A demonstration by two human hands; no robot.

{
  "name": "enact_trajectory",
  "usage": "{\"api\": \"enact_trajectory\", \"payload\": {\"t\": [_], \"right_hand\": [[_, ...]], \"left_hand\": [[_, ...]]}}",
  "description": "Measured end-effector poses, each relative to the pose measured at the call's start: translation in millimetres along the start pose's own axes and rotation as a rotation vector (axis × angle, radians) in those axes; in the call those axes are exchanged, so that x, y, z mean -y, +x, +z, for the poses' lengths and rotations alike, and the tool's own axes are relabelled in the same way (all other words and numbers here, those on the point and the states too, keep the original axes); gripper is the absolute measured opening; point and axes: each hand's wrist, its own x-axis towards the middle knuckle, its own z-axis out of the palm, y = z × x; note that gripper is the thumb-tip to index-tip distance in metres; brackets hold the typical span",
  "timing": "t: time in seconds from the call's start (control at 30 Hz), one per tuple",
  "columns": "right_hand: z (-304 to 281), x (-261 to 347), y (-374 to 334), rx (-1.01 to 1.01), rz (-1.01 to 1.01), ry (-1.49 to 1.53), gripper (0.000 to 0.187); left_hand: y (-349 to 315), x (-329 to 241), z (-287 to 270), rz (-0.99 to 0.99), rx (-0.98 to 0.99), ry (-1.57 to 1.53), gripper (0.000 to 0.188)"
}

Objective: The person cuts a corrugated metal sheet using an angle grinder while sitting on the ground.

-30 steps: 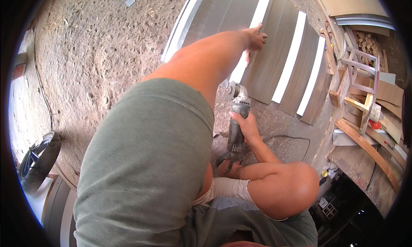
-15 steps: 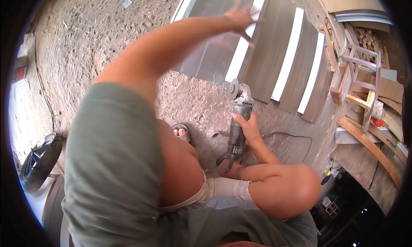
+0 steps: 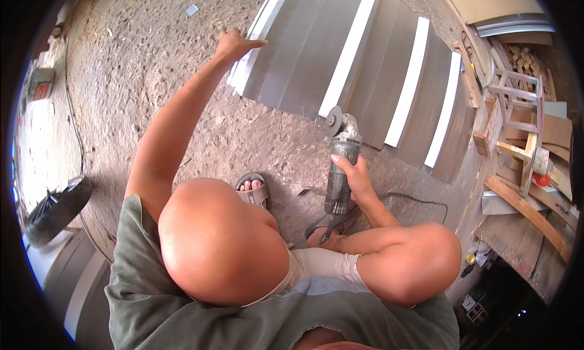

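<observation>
My right hand (image 3: 360,181) is wrapped round the body of a dark, worn angle grinder (image 3: 340,167). The grinder points away from me, with its round disc (image 3: 333,120) beside the near edge of the metal sheets. Stretched far forward, my left hand (image 3: 234,46) is at the left edge of the sheets, one digit extended over the metal and the others apart from it. It holds nothing I can see; whether it touches the edge I cannot tell. The grey metal sheets (image 3: 304,52) lie on the ground, with bright white strips (image 3: 409,79) running lengthwise among them.
A black cord (image 3: 420,198) trails on the ground right of the grinder. Wooden boards (image 3: 529,216) and a frame (image 3: 517,100) crowd the right side. A black tyre-like object (image 3: 58,210) is at the left. My sandalled foot (image 3: 252,189) rests on the rough floor.
My left hand has swung left, from above the middle of the sheets to their left edge. The right hand still holds the grinder in nearly the same place.
</observation>
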Motion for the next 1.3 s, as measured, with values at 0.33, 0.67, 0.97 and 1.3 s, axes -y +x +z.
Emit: {"api": "enact_trajectory", "payload": {"t": [0.33, 0.67, 0.97, 1.3], "right_hand": [[-9.4, 1.5, -1.7, 0.03, -0.019, 0.054, 0.04], [-25.5, -5.6, -9.7, 0.025, -0.042, 0.03, 0.037], [-32.3, -23.1, -7.4, 0.049, -0.04, -0.051, 0.036], [-30.5, -31.7, -1.4, 0.096, 0.047, -0.034, 0.044]], "left_hand": [[-5.6, -19.0, 16.0, -0.159, -0.037, 0.018, 0.115], [-53.8, -78.6, -53.4, 0.009, 0.394, -0.676, 0.058], [-90.6, -126.6, -65.3, 0.166, 0.4, -0.539, 0.064], [-110.2, -140.7, -66.5, 0.123, 0.358, -0.606, 0.059]]}}
